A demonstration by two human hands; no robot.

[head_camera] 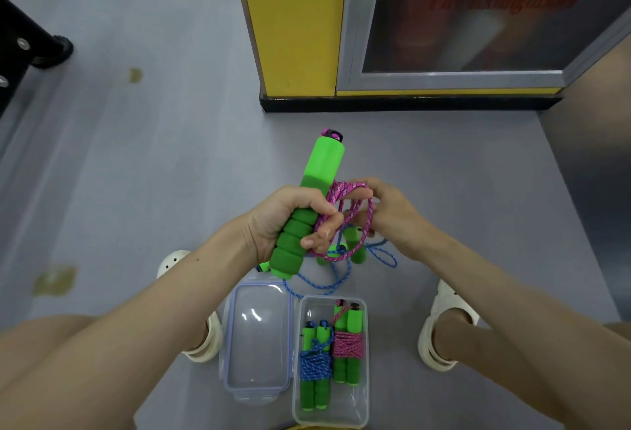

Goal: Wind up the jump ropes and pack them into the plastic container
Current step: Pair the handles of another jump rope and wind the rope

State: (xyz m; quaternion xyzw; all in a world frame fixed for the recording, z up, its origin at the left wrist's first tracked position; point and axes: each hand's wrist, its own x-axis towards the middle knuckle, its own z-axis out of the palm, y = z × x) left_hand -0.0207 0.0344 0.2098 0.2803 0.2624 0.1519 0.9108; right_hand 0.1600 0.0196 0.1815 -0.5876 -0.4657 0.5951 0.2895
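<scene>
The job looks a little over halfway done: the clear rectangular plastic container (345,407) lies open on the grey floor (170,163) between the person's feet, and 2 ropes already sit in it side by side, a wound blue-cord bundle with green handles (316,366) on its left and a wound pink-cord bundle with green handles (348,344) on its right. The clear snap-lock lid (259,337) lies flat on the floor, touching the container's left side. A 3rd rope is in hand above the floor. The left hand (286,221) is wrapped tightly around its green foam-grip handle (307,204), which points up and away. The right hand (389,214) has its fingers closed on loops of the pink braided cord (353,216) just beside that handle, so the winding seems to be in progress, with slack hanging below. A 4th rope, the loose blue braided cord with short green handles (336,274), sprawls unwound on the floor just beyond the container's far end. Left to do, I judge: finish and pack the pink one, wind and pack the blue one, and perhaps fit the lid. The floor is smooth, with a few yellowish stains towards its left side. A yellow pillar (293,19) and a glass-fronted fire extinguisher cabinet (478,19) stand at the far edge, and white clogs (447,323) are on the feet.
</scene>
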